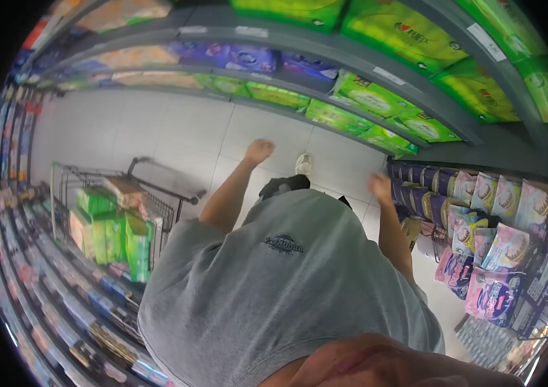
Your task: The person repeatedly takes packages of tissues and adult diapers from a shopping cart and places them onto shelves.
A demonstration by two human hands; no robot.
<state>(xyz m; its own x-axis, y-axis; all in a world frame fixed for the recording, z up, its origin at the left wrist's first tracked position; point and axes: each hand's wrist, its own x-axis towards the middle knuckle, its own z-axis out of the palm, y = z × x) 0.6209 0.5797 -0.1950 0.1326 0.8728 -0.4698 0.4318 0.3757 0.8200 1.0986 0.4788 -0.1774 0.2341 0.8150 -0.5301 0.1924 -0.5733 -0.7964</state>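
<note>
My left hand (pixel 260 151) hangs over the tiled floor with its fingers curled in and nothing visible in them. On the other side of my body, my right hand (pixel 380 186) is blurred by motion, close to the rack of hanging packs (pixel 432 184); its fingers cannot be made out. Between the hands, one light shoe (pixel 304 164) shows on the floor below my grey shirt (pixel 287 271). Neither hand touches a shelf or the cart.
A wire shopping cart (pixel 167 213) with green packs (pixel 109 235) stands at the left. Shelves (pixel 325 48) of green and purple packs curve across the top. More shelving (pixel 41 290) lines the lower left. Pink and purple bags (pixel 493 290) hang at the right.
</note>
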